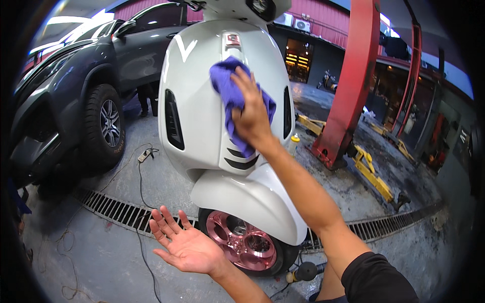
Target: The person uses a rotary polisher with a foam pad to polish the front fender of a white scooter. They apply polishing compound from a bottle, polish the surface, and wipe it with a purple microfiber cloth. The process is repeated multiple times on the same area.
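Purple cloth, one, beneath the right hand, against a white scooter.
Right fingers lie partly spread on the cloth, which shows to both sides of them; how firmly they grip, cannot tell. Left hand is open, palm up, empty, fingers left of the pink wheel. Cloth likely light, limp; best held mid-fold.

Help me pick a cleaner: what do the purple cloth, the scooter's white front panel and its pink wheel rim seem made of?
Purple cloth: soft, matte textile, perhaps microfibre; it drapes in loose folds.
White front panel: apparently glossy paint, showing bright reflections; metal or plastic beneath, I can't tell.
Pink wheel rim: probably metal with a shiny tinted finish, judging by its highlights.
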`<state>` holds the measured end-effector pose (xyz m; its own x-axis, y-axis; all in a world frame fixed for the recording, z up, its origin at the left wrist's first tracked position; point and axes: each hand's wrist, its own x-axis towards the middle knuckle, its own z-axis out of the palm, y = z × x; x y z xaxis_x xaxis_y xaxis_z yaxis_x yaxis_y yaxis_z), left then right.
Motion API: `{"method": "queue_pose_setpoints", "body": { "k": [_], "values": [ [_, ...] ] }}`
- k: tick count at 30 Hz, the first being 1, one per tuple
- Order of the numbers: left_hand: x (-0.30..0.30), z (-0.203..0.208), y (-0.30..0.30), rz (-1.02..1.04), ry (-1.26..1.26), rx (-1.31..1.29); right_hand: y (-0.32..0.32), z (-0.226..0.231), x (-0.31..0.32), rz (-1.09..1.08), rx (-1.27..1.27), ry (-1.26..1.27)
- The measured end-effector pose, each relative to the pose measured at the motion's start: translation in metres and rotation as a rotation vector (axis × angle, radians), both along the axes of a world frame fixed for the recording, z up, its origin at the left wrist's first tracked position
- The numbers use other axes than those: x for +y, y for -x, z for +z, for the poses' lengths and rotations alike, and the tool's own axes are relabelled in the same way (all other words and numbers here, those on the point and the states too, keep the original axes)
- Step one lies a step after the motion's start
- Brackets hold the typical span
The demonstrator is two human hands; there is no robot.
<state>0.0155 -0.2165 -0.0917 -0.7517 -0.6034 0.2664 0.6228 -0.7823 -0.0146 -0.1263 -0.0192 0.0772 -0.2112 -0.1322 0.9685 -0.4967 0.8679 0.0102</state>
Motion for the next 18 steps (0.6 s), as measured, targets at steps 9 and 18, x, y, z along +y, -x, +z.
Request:
{"method": "queue_pose_setpoints", "body": {
  "k": [9,18],
  "values": [
    [-0.013,0.0,0.011,0.017,-0.083,-0.038,0.048,0.206,0.017,-0.142,0.513,-0.1],
    [-0.024,-0.023,0.039,0.014,-0.094,0.204,0.132,0.223,-0.03,-0.825,-0.457,-0.531]
  ]
}}
